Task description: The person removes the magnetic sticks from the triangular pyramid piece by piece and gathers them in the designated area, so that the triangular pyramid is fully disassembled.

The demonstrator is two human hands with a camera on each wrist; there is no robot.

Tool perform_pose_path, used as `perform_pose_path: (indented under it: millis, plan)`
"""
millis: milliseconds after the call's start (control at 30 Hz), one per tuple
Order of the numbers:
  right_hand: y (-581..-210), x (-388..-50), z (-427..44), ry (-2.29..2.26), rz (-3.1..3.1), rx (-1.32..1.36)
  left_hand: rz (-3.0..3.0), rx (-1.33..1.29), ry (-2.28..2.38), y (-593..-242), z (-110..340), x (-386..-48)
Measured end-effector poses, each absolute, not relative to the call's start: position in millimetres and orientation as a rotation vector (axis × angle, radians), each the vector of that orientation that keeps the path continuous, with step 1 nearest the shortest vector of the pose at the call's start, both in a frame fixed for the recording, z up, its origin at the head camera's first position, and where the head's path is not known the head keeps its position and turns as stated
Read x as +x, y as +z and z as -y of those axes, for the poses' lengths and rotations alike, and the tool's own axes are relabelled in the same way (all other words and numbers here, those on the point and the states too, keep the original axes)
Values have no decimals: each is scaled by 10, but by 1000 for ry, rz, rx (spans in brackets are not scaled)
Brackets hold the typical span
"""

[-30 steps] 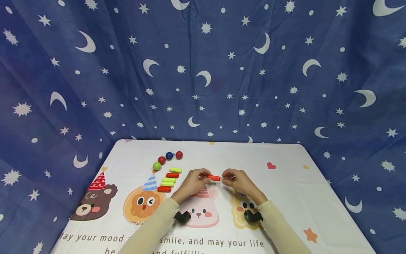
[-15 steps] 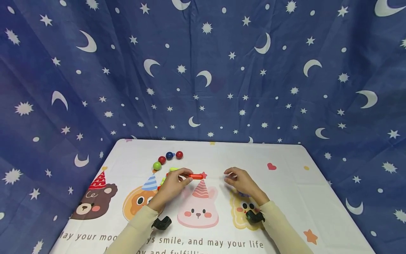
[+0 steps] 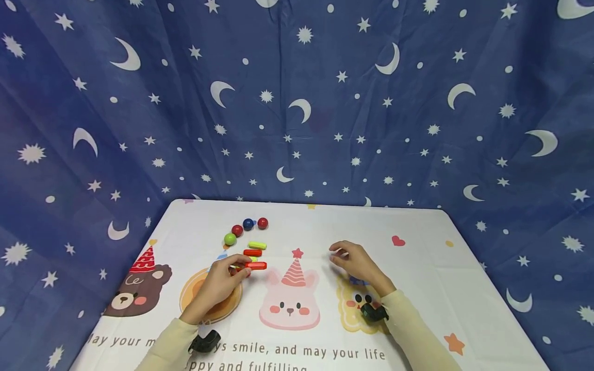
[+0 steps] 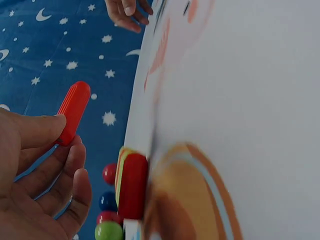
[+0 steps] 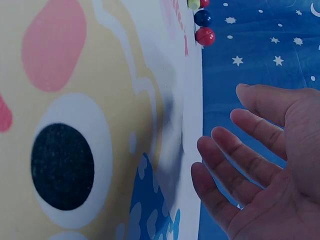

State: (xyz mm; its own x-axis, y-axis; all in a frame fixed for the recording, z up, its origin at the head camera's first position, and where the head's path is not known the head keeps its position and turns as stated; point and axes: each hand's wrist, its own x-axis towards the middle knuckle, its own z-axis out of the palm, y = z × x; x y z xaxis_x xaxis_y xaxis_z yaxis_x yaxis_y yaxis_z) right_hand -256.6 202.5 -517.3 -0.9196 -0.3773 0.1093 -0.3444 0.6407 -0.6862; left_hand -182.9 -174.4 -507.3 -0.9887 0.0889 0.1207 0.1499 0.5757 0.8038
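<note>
In the head view my left hand [image 3: 218, 286] pinches a short red ribbed bar [image 3: 257, 266] by one end, between thumb and fingers. The left wrist view shows the free end of this bar [image 4: 76, 105] sticking out past the thumb. Beneath and behind the hand lie similar bars: a yellow-green one [image 3: 257, 246], a red one [image 3: 252, 253], and others partly covered by the fingers. My right hand [image 3: 357, 262] hovers to the right with nothing in it. Its fingers are loosely bent and spread apart in the right wrist view.
Behind the bars sit a green ball [image 3: 230, 239], a red ball [image 3: 237, 230], a blue ball [image 3: 248, 224] and another red ball [image 3: 262, 223]. A white tablecloth [image 3: 325, 299] with printed cartoon figures covers the table. A blue curtain [image 3: 297, 154] hangs beyond its back edge.
My left hand has carried the red bar leftward, away from the right hand, to the row of bars. The right hand has barely moved.
</note>
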Motion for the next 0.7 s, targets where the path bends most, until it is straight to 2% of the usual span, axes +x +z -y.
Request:
perform_pose_path:
  millis: [400, 700]
  plan:
    - [-5191, -2593, -2011, -1136, -2818, -650, 2768, -125, -1290, -5216, 2095, -1643]
    - [-5178, -2598, -2013, -1139, -2808, -611, 2796, -123, -1278, -5305, 2206, -1646]
